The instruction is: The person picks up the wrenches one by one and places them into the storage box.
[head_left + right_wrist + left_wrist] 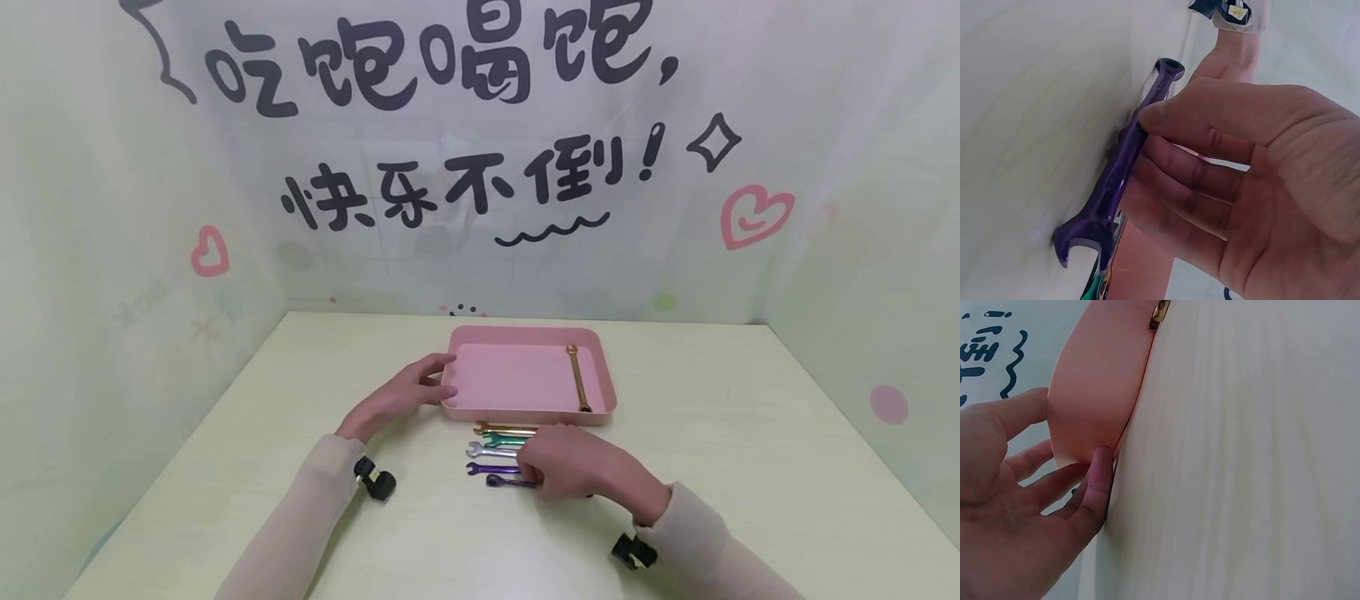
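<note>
Being pinched by the right hand (570, 464), a purple wrench (1124, 156) is seen just nearer than a wrench row (493, 452); beyond, a pink tray (513, 375) is touched at left by the left hand (400, 393), fingers spread.

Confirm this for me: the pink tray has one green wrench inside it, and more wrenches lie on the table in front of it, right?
Not quite: the one wrench inside the pink tray is gold, as the head view shows. More wrenches do lie on the table in front.
</note>
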{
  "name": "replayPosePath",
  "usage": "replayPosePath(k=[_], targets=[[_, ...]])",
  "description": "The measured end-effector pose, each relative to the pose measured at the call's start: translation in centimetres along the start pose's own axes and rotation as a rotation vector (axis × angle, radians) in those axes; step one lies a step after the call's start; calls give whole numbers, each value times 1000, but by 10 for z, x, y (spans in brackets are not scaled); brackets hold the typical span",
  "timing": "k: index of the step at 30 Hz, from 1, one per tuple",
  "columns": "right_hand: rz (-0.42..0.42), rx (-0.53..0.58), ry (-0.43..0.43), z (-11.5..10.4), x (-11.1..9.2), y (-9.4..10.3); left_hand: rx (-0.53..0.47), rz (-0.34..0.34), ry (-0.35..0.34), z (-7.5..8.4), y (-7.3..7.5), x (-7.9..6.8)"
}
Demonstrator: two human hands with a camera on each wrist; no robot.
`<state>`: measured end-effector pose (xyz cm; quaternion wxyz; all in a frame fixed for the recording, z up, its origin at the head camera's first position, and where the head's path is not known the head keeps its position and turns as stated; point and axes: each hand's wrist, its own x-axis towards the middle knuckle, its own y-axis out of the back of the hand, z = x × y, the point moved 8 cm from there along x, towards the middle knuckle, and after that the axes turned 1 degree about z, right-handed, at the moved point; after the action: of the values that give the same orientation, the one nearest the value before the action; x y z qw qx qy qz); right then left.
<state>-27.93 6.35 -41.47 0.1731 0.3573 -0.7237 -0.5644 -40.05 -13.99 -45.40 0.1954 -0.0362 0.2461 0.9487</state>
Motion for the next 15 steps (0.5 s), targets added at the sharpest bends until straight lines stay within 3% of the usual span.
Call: replayPosePath(k=[8,15], targets=[[8,30,44,4,-1,6,-2,-3,-7,1,0,0],[77,111,91,10,-8,31,-16,0,-2,2,-2,0]])
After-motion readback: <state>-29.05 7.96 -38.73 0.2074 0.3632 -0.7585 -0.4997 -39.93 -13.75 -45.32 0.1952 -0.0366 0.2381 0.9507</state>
